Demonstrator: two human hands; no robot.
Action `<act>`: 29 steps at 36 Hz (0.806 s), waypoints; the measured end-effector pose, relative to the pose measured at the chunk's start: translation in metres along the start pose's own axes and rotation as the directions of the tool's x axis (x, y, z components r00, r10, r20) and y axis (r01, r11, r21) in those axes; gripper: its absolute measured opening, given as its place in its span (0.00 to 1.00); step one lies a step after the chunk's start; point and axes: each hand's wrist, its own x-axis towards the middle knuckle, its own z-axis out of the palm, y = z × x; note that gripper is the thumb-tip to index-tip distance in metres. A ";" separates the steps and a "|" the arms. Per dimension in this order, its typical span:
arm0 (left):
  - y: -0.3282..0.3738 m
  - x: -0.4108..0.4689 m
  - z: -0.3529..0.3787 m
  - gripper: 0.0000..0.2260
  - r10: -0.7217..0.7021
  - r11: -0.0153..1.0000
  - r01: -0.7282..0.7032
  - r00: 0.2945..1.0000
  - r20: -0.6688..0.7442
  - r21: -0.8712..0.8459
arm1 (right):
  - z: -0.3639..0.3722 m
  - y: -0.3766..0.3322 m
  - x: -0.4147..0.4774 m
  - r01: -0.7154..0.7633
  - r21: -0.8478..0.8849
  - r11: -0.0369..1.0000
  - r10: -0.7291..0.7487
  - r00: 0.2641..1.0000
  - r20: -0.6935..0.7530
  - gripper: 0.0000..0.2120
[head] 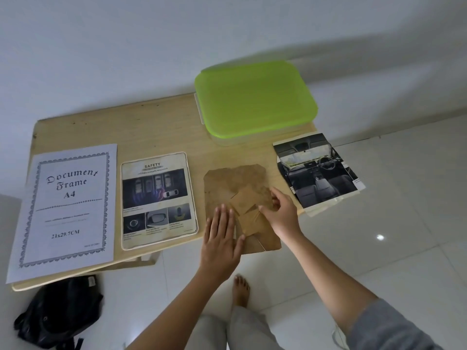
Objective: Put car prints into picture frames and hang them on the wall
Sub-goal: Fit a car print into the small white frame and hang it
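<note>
A brown frame backing board [235, 183] lies face down on the wooden table [156, 127]. My left hand [221, 238] presses flat on its lower left part. My right hand [280, 213] pinches the fold-out brown stand flap [246, 200] at the board's middle. A framed car safety print [159, 198] lies flat to the left. A car interior print [318, 170] rests on a small stack of sheets at the table's right edge, overhanging it. A white "Document Frame A4" insert sheet [65, 208] lies at the far left.
A clear box with a green lid [255, 97] stands at the table's back right, against the white wall. A black bag [58, 311] sits on the tiled floor under the table's left front corner. My bare foot [241, 289] is on the floor below the board.
</note>
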 end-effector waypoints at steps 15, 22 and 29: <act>0.002 0.005 -0.025 0.28 -0.049 0.986 0.039 0.997 -0.062 -0.164 | -0.012 -0.023 -0.008 0.028 0.295 0.955 -0.037 0.999 0.024 0.22; -0.017 0.010 -0.070 0.30 -0.156 0.966 0.117 0.975 -0.161 -0.232 | 0.006 -0.051 -0.004 0.064 0.407 0.911 -0.062 0.998 -0.019 0.21; -0.081 -0.003 -0.093 0.34 -0.378 0.892 0.326 0.917 -0.123 -0.313 | 0.067 -0.076 -0.005 -0.005 0.432 0.902 -0.046 0.993 0.107 0.21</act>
